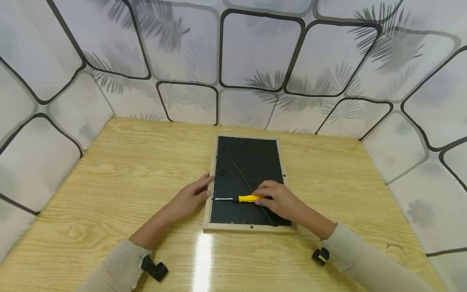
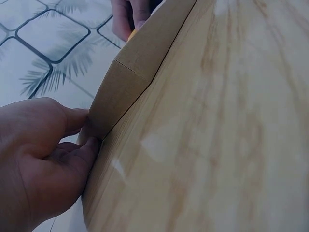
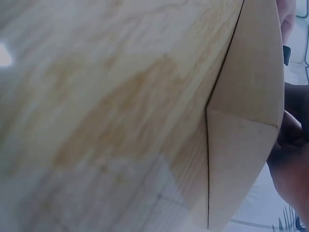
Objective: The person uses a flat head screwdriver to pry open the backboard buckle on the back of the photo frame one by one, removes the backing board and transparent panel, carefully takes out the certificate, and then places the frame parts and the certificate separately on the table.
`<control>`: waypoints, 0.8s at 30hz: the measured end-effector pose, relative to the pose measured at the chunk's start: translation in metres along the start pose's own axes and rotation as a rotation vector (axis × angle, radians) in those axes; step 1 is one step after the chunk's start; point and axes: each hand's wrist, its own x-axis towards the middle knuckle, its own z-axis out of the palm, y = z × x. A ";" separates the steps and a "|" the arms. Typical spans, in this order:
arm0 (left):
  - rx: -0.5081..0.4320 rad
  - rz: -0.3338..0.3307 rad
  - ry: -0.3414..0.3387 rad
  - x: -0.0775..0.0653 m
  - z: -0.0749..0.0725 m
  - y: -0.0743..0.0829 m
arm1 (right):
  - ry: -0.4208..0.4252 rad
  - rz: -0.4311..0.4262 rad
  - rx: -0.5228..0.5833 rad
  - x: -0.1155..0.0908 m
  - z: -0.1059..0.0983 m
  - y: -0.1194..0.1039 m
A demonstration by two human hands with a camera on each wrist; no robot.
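A picture frame (image 1: 233,228) with a pale wooden rim lies on the table, its black back board (image 1: 248,156) facing up. My right hand (image 1: 281,200) grips the yellow handle of a flathead screwdriver (image 1: 247,198). The metal blade points left, its tip at the inner edge of the frame's left side. My left hand (image 1: 187,199) rests against the outside of that side; in the left wrist view its fingertips touch the wooden edge. A thin dark rod (image 1: 242,177) lies slanted across the board, partly hidden under my right hand.
The wood-grain table (image 1: 146,162) extends around the frame. Patterned fabric walls (image 1: 189,101) enclose its back and sides. Small dark holes (image 1: 251,227) show in the near and right rims. A black device (image 1: 155,268) sits at each wrist.
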 end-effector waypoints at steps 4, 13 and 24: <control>0.003 0.006 0.000 0.001 0.000 -0.001 | 0.009 -0.014 -0.008 0.000 0.001 0.000; 0.001 0.015 -0.011 0.000 0.000 -0.001 | 0.010 0.001 0.010 0.001 0.003 -0.001; -0.024 0.026 -0.035 0.002 0.001 -0.003 | 0.035 -0.033 0.009 0.003 0.007 -0.001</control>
